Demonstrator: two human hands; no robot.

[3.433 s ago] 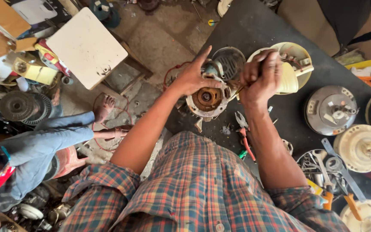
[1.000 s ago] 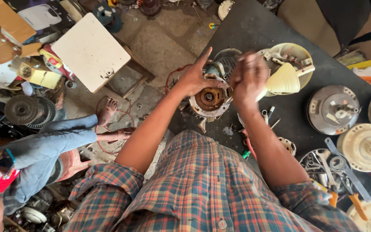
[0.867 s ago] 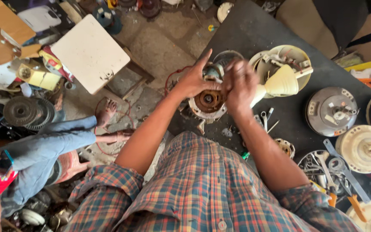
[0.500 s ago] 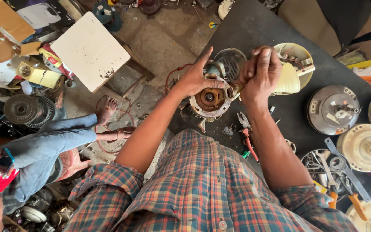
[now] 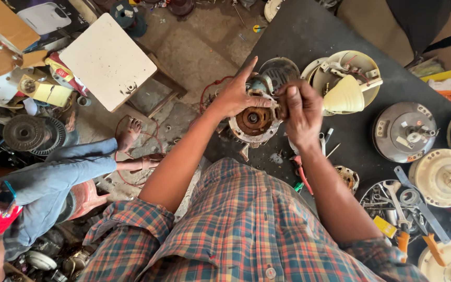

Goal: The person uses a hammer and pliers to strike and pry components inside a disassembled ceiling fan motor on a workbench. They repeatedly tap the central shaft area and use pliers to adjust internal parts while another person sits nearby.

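A round, rusty fan motor [image 5: 251,122] with a brown centre sits at the near-left edge of the black table [image 5: 309,31]. My left hand [image 5: 236,96] presses on its top-left rim, index finger stretched out, holding it. My right hand [image 5: 301,112] is closed in a fist at the motor's right rim, gripping a small dark tool [image 5: 280,108] that touches the motor. Most of the tool is hidden in the fist. A dark wire-mesh part [image 5: 280,70] lies just behind the motor.
On the table are a cream fan housing [image 5: 345,78], a grey round cover [image 5: 403,133], a cream cover [image 5: 442,175], red-handled pliers [image 5: 301,175] and loose wrenches [image 5: 392,201]. A white stool [image 5: 108,60] stands on the floor. Another person in jeans [image 5: 58,172] sits at left.
My right hand has swung from above the cream housing back down to the motor's right rim. My left hand has stayed on the motor.
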